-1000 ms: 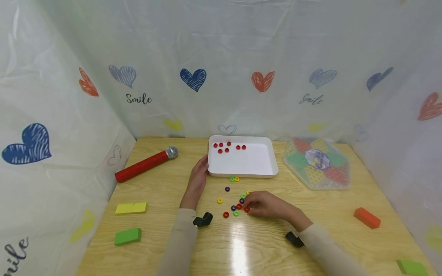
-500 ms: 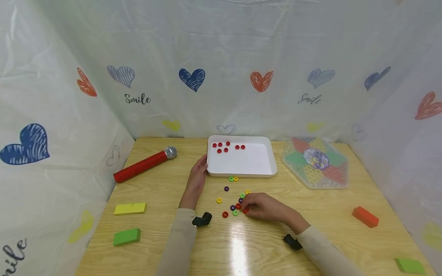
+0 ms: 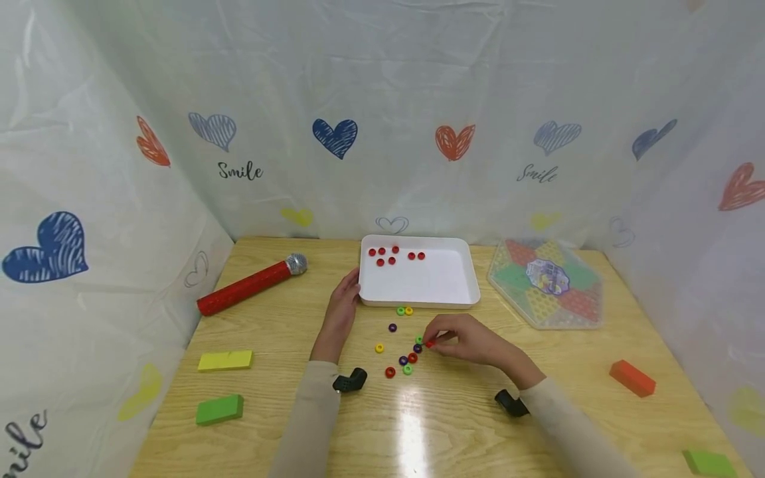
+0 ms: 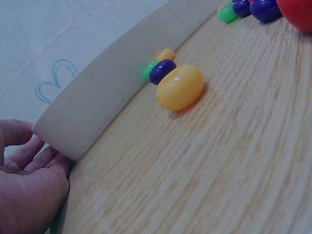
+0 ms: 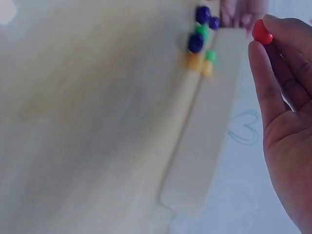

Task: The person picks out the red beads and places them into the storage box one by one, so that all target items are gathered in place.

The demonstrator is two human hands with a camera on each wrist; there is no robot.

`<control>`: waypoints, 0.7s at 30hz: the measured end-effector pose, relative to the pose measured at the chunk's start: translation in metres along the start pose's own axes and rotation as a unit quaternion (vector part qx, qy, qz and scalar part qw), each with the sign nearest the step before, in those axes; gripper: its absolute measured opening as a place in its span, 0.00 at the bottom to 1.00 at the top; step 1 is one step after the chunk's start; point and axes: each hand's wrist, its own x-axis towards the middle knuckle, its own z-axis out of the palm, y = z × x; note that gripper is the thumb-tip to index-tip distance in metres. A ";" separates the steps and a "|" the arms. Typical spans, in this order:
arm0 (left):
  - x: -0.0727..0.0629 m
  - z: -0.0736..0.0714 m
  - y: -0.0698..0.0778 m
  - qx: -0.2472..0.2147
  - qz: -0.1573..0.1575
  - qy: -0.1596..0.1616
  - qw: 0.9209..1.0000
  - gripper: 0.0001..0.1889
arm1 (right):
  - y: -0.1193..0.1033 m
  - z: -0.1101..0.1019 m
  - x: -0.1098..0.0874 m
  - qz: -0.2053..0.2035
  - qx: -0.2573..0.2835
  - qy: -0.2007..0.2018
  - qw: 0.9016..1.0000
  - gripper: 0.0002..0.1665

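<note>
At lower centre of the head view, the right hand [image 3: 463, 340] pinches a red bead [image 3: 430, 343]; the white tray [image 3: 427, 285] lies above it, long axis left to right, the left hand [image 3: 340, 312] resting relaxed against its left side.

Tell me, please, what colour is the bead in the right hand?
The bead in the right hand is red, seen best in the right wrist view.

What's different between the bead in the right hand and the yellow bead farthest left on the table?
The held bead is red, while the leftmost bead is yellow. The held bead is pinched by the right hand above the table, while the leftmost bead lies on the table, untouched. Both are small and rounded.
</note>
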 end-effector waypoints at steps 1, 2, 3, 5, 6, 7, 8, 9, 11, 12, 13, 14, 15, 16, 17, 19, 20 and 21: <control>0.000 0.000 0.000 -0.001 0.001 -0.001 1.000 0.24 | 0.000 -0.004 0.001 -0.002 -0.004 0.003 1.000 0.10; 0.000 0.000 0.000 -0.002 0.001 -0.001 1.000 0.24 | 0.000 -0.007 0.003 -0.004 -0.010 0.006 1.000 0.10; 0.001 0.000 -0.001 -0.001 0.002 0.000 1.000 0.24 | 0.000 -0.011 0.004 -0.006 -0.017 0.011 1.000 0.11; 0.001 0.000 -0.001 -0.001 0.003 -0.001 1.000 0.24 | 0.002 -0.018 0.008 -0.007 -0.032 0.019 0.999 0.11; 0.001 0.000 -0.002 -0.001 0.003 0.000 1.000 0.24 | 0.003 -0.022 0.010 -0.008 -0.039 0.024 0.999 0.12; 0.001 -0.001 -0.002 0.000 0.002 0.002 1.000 0.24 | 0.004 -0.026 0.013 -0.010 -0.040 0.028 0.999 0.12; 0.002 -0.001 -0.002 -0.001 0.002 0.003 1.000 0.24 | 0.005 -0.030 0.016 -0.012 -0.037 0.033 0.999 0.12; 0.002 -0.001 -0.002 -0.001 0.003 0.002 1.000 0.24 | 0.006 -0.034 0.019 -0.012 -0.036 0.037 0.999 0.12; 0.002 -0.001 -0.002 -0.002 0.000 0.004 1.000 0.24 | 0.009 -0.043 0.026 -0.016 -0.035 0.046 0.998 0.12; 0.001 -0.002 -0.002 -0.001 0.002 0.002 1.000 0.24 | 0.010 -0.047 0.029 -0.015 -0.034 0.050 0.998 0.12; 0.001 -0.002 -0.003 0.000 0.002 0.001 1.000 0.24 | 0.011 -0.052 0.032 -0.015 -0.032 0.054 0.998 0.12; 0.001 -0.002 -0.003 -0.001 0.003 0.000 1.000 0.24 | 0.012 -0.056 0.035 -0.013 -0.033 0.057 0.998 0.11; 0.001 -0.001 -0.003 0.000 0.004 -0.002 1.000 0.24 | 0.013 -0.060 0.039 -0.011 -0.035 0.059 0.998 0.11; 0.001 -0.001 -0.003 0.000 0.006 -0.003 1.000 0.25 | 0.015 -0.064 0.043 -0.009 -0.035 0.061 0.997 0.11; 0.001 -0.001 -0.003 -0.001 0.007 -0.003 1.000 0.25 | 0.016 -0.068 0.047 -0.007 -0.034 0.062 0.998 0.11; 0.000 -0.001 -0.003 -0.008 0.009 -0.002 1.000 0.25 | 0.019 -0.074 0.056 0.001 -0.032 0.061 0.998 0.10; 0.000 -0.001 -0.003 -0.010 0.011 -0.003 1.000 0.25 | 0.021 -0.076 0.061 0.004 -0.035 0.061 0.998 0.10; -0.001 0.000 -0.002 -0.011 0.011 -0.003 1.000 0.25 | 0.023 -0.078 0.066 0.010 -0.040 0.061 0.997 0.10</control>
